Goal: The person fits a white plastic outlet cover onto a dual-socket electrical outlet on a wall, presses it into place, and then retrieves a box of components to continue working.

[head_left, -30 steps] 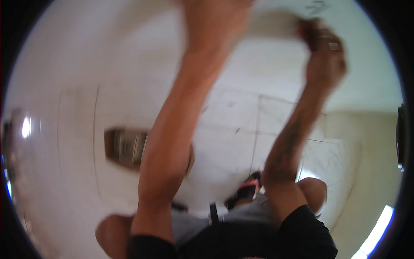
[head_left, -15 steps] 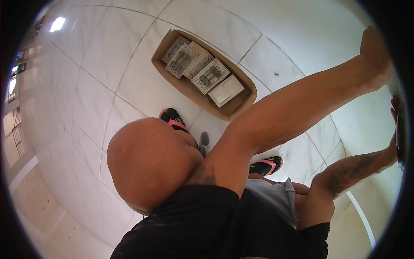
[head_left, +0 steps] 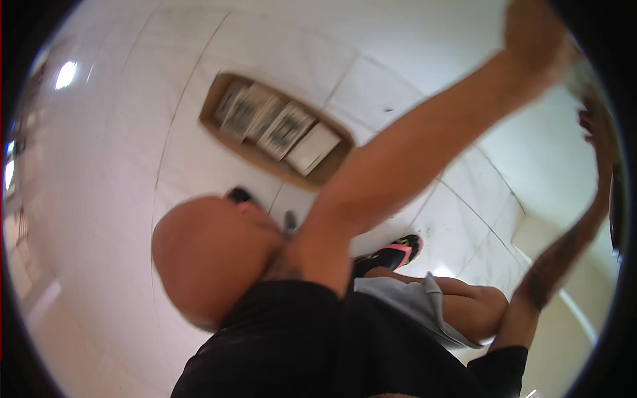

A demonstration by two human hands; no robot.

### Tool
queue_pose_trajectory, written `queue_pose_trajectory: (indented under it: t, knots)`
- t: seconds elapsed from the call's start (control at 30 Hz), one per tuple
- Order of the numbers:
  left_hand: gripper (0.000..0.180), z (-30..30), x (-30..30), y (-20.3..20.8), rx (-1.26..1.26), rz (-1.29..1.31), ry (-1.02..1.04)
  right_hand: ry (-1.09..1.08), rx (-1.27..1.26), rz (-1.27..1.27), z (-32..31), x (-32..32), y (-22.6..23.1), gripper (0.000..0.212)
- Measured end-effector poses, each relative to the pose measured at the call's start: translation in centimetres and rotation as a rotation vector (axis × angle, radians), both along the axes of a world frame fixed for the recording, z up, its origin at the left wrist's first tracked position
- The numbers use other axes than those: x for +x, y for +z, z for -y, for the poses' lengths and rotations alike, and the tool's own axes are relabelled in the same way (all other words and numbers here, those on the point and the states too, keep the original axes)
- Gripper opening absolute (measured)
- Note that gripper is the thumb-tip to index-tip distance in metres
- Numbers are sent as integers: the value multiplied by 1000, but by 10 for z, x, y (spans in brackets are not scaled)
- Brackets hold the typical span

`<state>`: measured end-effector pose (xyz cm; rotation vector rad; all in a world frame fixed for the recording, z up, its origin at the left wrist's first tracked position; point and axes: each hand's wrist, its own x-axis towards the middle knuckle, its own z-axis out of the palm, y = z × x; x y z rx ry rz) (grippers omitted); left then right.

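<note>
My left arm reaches up and right toward the pale wall (head_left: 458, 40). My left hand (head_left: 536, 33) is bent at the wrist at the upper right rim, smeared by motion, its fingers hidden. My right forearm rises along the right rim, and my right hand (head_left: 595, 126) is beside the wall, lower than the left. A few of its fingertips show, blurred and partly cut off. Between the two hands lies a pale grey blurred patch that I cannot make out. Whether either hand grips anything cannot be seen.
An open cardboard box (head_left: 211, 109) stands on the white tiled floor (head_left: 146, 152), holding several square switch or socket plates (head_left: 286, 129) and a plain white plate (head_left: 312, 147). My feet in black-and-pink footwear (head_left: 405, 249) are below it. A dark speck (head_left: 389, 110) lies near the wall.
My left hand has moved up and slightly left in the picture. My right hand has risen, its forearm now steeper. The view has shifted, so the box appears farther left and lower.
</note>
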<state>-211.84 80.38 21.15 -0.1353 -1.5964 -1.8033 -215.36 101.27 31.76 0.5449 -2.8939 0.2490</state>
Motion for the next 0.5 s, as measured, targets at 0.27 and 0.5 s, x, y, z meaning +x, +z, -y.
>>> queue_pose_trajectory:
  t: [0.27, 0.5]
  knots:
    - [43, -21, 4, 46, -398, 129, 455, 95, -350, -106, 2, 4, 0, 25]
    - [49, -32, 5, 39, -76, 168, 277, 101, -414, -261, -1, 3, -28, 25]
